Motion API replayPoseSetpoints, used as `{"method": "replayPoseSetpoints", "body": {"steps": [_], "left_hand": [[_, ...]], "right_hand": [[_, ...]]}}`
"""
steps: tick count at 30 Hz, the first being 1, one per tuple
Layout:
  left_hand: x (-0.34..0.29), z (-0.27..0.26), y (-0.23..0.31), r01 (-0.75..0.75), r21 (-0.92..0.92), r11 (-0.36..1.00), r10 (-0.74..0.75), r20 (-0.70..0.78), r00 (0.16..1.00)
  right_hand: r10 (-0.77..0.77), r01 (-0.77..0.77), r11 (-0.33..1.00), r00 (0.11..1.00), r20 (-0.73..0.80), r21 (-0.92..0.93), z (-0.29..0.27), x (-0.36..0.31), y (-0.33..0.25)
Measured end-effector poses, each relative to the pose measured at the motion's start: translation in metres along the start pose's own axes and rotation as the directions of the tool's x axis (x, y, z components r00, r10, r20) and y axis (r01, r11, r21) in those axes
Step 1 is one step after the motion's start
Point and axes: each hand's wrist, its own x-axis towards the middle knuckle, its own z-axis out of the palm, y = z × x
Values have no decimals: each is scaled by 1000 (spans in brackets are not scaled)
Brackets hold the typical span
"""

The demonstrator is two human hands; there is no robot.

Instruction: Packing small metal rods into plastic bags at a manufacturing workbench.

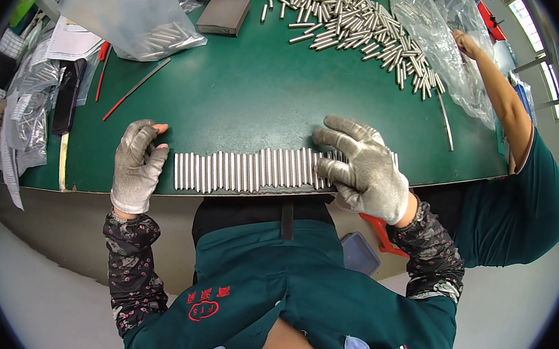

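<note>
A row of shiny metal pins [247,170] stands side by side along the near edge of the green table. My left hand [137,166], in a greyish-white work glove with bare thumb and index tips, rests just left of the row. Its fingers are bent, thumb and index apart, with no pin seen between them. Over the right end of the row lies my gloved right hand [371,175], fingers spread and touching or nearly touching the pins, some of which it hides. A large loose pile of similar pins [363,27] is spread at the far side.
A clear bag of pins [137,19] and a grey-brown block [224,16] sit far left. Red-handled thin tools [135,90] lie nearer. Plastic-wrapped packs [30,132] crowd the left edge. On the right, a co-worker's arm [506,94] reaches to a plastic bag [446,63] beside a thin rod [445,122].
</note>
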Motion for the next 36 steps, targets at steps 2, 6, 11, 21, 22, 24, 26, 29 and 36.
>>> {"method": "replayPoseSetpoints", "body": {"steps": [2,6,11,21,22,24,26,29,36], "left_hand": [[0,0,0,21,-17,1000,-21,-6,1000],[1,0,3,7,-4,1000,-7,-2,1000],[2,-1,5,-6,-12,1000,6,-7,1000],[2,-5,4,-28,34,999,29,-15,999],[2,-5,4,-29,27,999,29,-18,999],[3,-5,6,-28,16,999,29,-20,999],[4,-6,8,-26,21,999,26,-8,1000],[4,-8,8,-39,6,999,39,-12,999],[5,-11,10,-40,31,999,40,3,999]], "right_hand": [[-19,19,1000,1000,14,-21,3,1,1],[-29,31,999,999,38,-34,2,3,0],[-13,13,1000,999,42,2,3,8,-3],[-92,94,995,992,83,-16,2,18,-4],[-101,101,995,993,68,1,4,18,-3],[-106,105,994,993,57,17,4,20,-4],[-108,106,994,989,96,26,2,25,-8],[-120,119,993,986,117,11,1,29,-11],[-128,124,991,985,117,42,2,36,-14]]}}
